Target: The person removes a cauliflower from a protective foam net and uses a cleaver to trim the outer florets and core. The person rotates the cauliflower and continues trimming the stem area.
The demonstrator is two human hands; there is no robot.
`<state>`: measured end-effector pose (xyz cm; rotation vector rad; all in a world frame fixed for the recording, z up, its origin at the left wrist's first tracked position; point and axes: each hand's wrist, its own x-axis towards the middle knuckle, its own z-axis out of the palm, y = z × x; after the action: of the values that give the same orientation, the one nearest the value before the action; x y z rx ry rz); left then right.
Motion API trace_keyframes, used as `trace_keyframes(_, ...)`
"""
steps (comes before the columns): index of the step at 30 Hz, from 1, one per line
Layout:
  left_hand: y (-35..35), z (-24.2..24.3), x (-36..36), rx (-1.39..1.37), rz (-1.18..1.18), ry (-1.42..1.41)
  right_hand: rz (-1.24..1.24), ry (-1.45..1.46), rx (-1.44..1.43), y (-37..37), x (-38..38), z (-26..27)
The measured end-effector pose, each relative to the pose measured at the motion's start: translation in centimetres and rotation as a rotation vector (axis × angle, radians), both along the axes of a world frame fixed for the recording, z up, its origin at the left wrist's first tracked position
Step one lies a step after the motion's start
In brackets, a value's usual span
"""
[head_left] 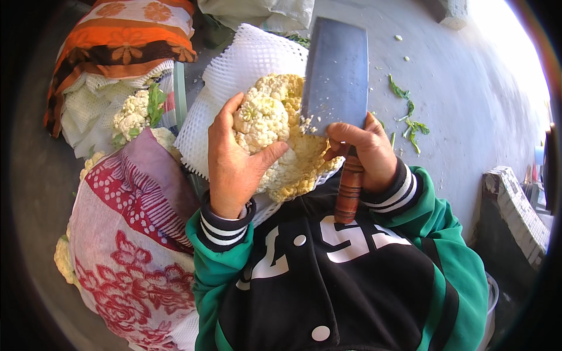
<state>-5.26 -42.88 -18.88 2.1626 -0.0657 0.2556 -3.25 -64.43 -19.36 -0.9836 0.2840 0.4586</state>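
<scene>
My left hand (237,160) grips a head of cauliflower (263,123), thumb across its front and fingers along its left side. Behind it show yellower florets (300,175). In my right hand (369,145) is a cleaver with a broad steel blade (337,74) and a turned wooden handle (349,191). The blade stands up beside the cauliflower and hides part of its right side. White crumbs stick to the blade's lower left corner. White foam netting (252,57) lies around and behind the cauliflower.
At left, an orange patterned cloth (145,35) and a red floral towel (136,281) cover more cauliflower (134,112). A whitish sack (263,13) stands at the top. Green leaf scraps (412,127) litter the grey floor (461,96). A tiled ledge (516,215) stands at right.
</scene>
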Motion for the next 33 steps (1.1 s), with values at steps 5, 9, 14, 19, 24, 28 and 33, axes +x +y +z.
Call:
trace_keyframes(5, 2.0, -0.8, -0.2, -0.350, -0.001, 0.088, -0.091, 0.106, 0.003, -1.2, 1.0, -0.6)
trace_keyframes(9, 3.1, -1.5, 0.0, -0.407, -0.019, 0.093, -0.069, 0.102, 0.006, -2.0, 1.8, -1.2)
trace_keyframes(14, 4.2, -2.0, 0.0, -0.412, 0.038, 0.112, -0.089, 0.113, 0.088, -3.1, 2.6, -2.3)
trace_keyframes(19, 5.3, -2.0, -1.0, -0.394, 0.129, 0.059, -0.223, 0.010, 0.012, -4.8, 4.3, -4.0)
trace_keyframes(24, 5.8, -2.4, -3.1, -0.350, 0.191, 0.049, -0.232, 0.098, -0.092, -5.4, 4.9, -4.6)
trace_keyframes(28, 5.5, -3.1, -4.6, -0.400, 0.224, 0.090, -0.152, 0.035, -0.149, -4.5, 4.9, -3.9)
trace_keyframes(33, 4.7, -3.2, -5.6, -0.216, 0.202, 0.069, -0.098, 0.005, -0.194, -2.8, 5.0, -2.0)
